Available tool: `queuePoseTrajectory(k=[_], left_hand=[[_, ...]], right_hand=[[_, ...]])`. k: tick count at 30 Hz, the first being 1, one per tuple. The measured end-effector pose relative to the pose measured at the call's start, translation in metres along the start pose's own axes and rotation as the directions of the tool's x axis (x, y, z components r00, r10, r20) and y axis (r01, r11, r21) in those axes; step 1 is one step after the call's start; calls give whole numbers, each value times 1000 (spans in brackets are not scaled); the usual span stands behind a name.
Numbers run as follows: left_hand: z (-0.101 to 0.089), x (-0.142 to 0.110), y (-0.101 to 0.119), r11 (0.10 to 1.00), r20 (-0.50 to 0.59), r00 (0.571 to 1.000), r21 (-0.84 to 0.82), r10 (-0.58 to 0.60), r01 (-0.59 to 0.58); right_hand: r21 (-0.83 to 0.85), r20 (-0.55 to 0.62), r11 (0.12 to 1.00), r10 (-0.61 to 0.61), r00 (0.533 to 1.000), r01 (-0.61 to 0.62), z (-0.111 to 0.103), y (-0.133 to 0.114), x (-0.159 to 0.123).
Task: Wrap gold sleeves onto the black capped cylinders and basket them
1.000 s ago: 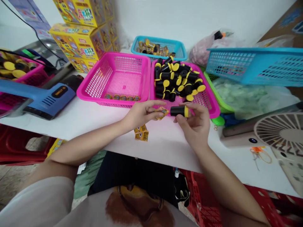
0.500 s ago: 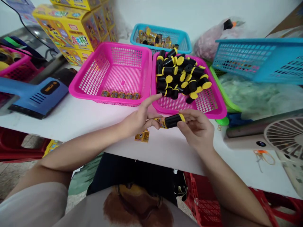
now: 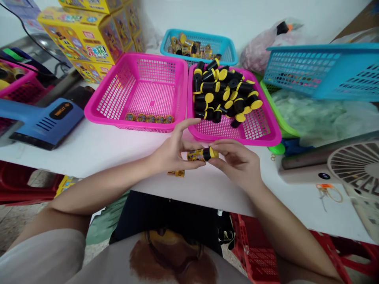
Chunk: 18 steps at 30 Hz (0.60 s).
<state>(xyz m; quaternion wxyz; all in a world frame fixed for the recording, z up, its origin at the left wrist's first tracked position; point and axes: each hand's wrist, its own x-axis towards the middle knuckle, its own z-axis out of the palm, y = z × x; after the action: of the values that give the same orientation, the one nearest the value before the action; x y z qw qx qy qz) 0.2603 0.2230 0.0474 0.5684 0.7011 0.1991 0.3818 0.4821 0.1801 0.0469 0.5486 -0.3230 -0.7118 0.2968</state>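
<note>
Left to right along the white counter (image 3: 204, 187), as seen by someone standing in the room: a blue handheld tool (image 3: 56, 118) lies on its side, with yellow printed boxes (image 3: 78, 37) stacked behind it. Next comes the left pink basket (image 3: 152, 92), holding a short row of small printed tubes (image 3: 151, 118) along its near wall. In front of it, the left hand (image 3: 170, 154) grips the wrapped part of a black tube (image 3: 204, 154) between thumb and bent fingers, the index finger raised toward the neighbouring basket. The tube lies nearly level above the counter, printed wrapping on its left portion, a black band bare beside its yellow end. A flat yellow wrapper (image 3: 176, 173) lies just below the left hand. At the back, a blue basket (image 3: 226, 45) contains assorted small tubes. The right pink basket (image 3: 260, 122) bears a heap of black tubes with yellow ends (image 3: 219, 86); before it, the right hand (image 3: 241, 159) pinches the held tube's yellow end, its fingers drawn narrow. At far right lies a pale fan (image 3: 358, 161).
</note>
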Motion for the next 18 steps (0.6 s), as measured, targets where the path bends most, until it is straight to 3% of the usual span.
queuePoseTrajectory(k=[6,11,15,18], left_hand=[[6,-1,2,978,42,994,-176,-105,111],[12,2,-8,935,-41,988,-330,-152,130],[16,8,-15,918,-91,989,-391,-119,74],[21,7,-12,918,-15,997,-391,-73,61]], right_hand=[[-135,61,988,-66,996,74,0,2,-2],[-330,268,906,-181,946,266,4,8,-5],[-594,161,729,-307,938,341,12,3,-4],[-620,140,696,-355,924,362,18,-2,-5]])
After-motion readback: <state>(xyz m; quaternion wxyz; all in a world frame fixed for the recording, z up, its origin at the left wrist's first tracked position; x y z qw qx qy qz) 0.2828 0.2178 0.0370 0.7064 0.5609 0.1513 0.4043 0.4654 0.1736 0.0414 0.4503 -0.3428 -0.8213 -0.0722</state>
